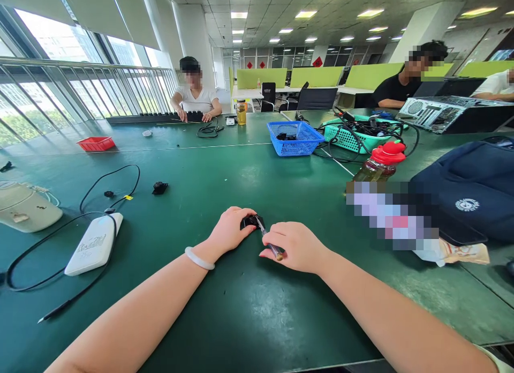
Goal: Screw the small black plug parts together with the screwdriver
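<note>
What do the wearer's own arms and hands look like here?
The left hand is ungloved, with a smooth whitish bangle at the wrist. The right hand is ungloved, its wrist unadorned; a pale sleeve shows farther up that arm.

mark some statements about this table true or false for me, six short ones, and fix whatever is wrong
1. The left hand holds a small black part. True.
2. The right hand grips a slim tool. True.
3. The slim tool points away from the small black part. False: its tip is at that part.
4. The blue basket stands left of the green basket in the picture. True.
5. The blue basket is nearer the camera than the small black part. False: the small black part is nearer.
6. Both wrists are bare. False: a white bracelet is on the left one.
</note>
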A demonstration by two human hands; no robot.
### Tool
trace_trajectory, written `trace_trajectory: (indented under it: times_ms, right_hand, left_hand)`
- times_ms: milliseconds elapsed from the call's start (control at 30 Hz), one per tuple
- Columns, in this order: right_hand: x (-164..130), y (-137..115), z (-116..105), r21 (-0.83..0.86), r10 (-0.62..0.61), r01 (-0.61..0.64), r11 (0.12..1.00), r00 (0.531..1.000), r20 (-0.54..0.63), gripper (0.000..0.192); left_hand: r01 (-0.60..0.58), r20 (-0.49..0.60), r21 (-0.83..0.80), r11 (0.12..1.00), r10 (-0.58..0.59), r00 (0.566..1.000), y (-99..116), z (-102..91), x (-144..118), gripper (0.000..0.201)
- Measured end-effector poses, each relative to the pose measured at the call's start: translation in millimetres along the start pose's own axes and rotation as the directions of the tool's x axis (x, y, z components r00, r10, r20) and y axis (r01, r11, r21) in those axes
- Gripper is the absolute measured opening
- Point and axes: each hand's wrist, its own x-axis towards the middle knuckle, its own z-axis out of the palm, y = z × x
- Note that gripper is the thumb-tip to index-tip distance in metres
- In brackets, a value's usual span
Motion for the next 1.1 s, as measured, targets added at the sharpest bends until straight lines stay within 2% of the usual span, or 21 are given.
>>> trace_trajectory:
  times_ms: [267,533,800,967,1100]
  right_hand:
    - [0,-1,-3,0.050,-0.034,0.034,0.998,0.999,0.012,0.030]
    - [0,0,0,-0.025,0.000,0.001,1.000,0.998,0.056,0.033]
    - [3,-10,8,-0.125,0.065,-0.038,0.991,0.972,0.225,0.030]
    - [2,-13,16,-0.124,0.051,-0.009,0.992,0.937,0.345,0.026]
    - [2,-12,16,-0.084,0.066,-0.043,0.996,0.952,0.298,0.029]
  left_hand:
    - [-0.004,0.012,0.017,1.000,0.004,1.000,2,-0.8,1,0.035]
    - [-0.005,0.023,0.006,1.000,0.005,1.000,1,-0.3,2,0.032]
    - [0.003,0.029,0.001,1.000,-0.003,1.000,2,-1.1,3,0.033]
    - [0.041,0.038,0.008,0.999,-0.041,0.998,5,-3.0,3,0.035]
    - [0.032,0.031,0.002,0.999,-0.032,0.999,3,-2.3,3,0.036]
